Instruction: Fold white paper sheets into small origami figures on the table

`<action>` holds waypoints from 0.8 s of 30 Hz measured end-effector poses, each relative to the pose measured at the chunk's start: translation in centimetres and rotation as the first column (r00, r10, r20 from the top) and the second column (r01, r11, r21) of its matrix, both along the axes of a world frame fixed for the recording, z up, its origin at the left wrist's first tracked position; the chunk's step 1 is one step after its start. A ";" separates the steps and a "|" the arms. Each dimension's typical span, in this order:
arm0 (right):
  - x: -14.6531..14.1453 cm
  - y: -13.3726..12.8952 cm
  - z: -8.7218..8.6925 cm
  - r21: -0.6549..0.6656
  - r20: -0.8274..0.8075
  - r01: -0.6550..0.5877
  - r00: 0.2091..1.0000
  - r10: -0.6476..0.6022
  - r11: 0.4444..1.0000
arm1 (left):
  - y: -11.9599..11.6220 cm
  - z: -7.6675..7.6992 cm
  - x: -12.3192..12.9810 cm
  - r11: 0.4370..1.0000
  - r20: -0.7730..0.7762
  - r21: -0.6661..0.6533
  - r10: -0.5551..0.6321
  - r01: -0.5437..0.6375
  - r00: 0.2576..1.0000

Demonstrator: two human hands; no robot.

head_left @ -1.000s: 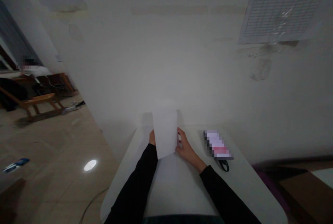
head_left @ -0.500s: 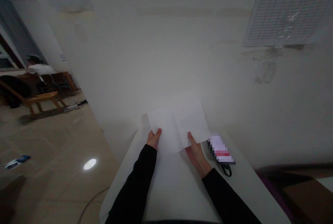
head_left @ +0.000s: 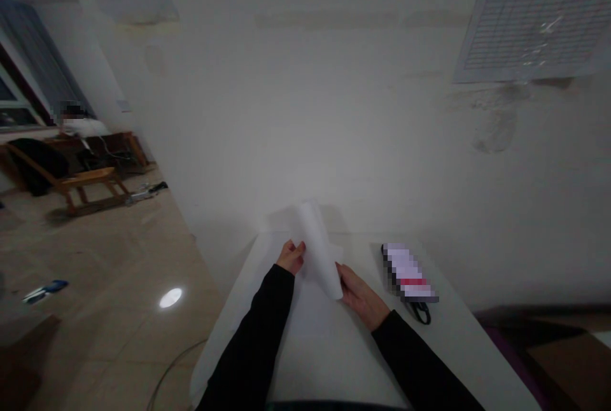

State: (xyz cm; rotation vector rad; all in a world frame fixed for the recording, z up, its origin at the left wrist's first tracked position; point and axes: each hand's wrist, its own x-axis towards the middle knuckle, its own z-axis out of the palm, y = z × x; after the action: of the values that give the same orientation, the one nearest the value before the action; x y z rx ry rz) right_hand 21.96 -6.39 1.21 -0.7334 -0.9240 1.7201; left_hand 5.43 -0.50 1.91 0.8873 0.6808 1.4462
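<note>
left hand (head_left: 291,257) holding white paper (head_left: 317,249), right hand (head_left: 360,298) at its edge

Stained white wall (head_left: 334,112), tan tiled floor (head_left: 109,258), wooden chair (head_left: 90,177), window (head_left: 12,99) far left.

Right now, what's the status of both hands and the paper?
Left hand and right hand on white sheet, curled upright. Pixelated packet off to the right.
</note>
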 end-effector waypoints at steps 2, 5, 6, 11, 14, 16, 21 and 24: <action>0.1 -0.2 0.3 -0.005 0.018 -0.057 0.998 0.057 0.998 | 0.0 0.0 0.1 1.000 0.026 -0.007 -0.006 0.006 1.000; 0.3 -0.1 1.0 -0.051 -0.015 -0.211 0.978 0.210 0.976 | 0.2 0.0 0.2 0.996 0.059 -0.038 0.080 -0.078 0.995; 0.4 0.0 1.1 -0.074 -0.032 -0.248 0.969 0.246 0.966 | 0.3 0.1 0.2 0.992 0.067 -0.046 0.118 -0.115 0.991; 1.2 1.0 1.5 -0.082 0.103 0.095 0.991 -0.087 0.992 | 0.0 1.5 -0.3 0.964 0.011 -0.014 0.267 -0.266 0.964; 1.8 1.2 2.1 0.146 0.149 0.259 0.949 -0.279 0.955 | -0.4 2.3 -0.6 0.937 -0.111 0.036 0.350 -0.348 0.930; 1.8 1.2 2.6 0.269 0.169 0.238 0.942 -0.289 0.933 | -0.4 2.5 -0.7 0.921 -0.197 0.078 0.389 -0.381 0.900; 1.4 1.2 2.5 0.363 0.150 0.304 0.914 -0.378 0.881 | -0.3 2.2 -0.1 0.897 -0.330 0.188 0.441 -0.399 0.835; 1.9 1.4 2.3 0.378 0.185 0.371 0.867 -0.462 0.848 | -0.3 1.8 0.2 0.862 -0.354 0.260 0.504 -0.435 0.788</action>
State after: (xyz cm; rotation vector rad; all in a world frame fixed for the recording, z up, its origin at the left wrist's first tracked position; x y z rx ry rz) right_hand 23.90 -4.94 3.51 -0.8805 -1.1092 1.0570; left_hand 5.66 -0.79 3.70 1.2323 1.1797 1.7981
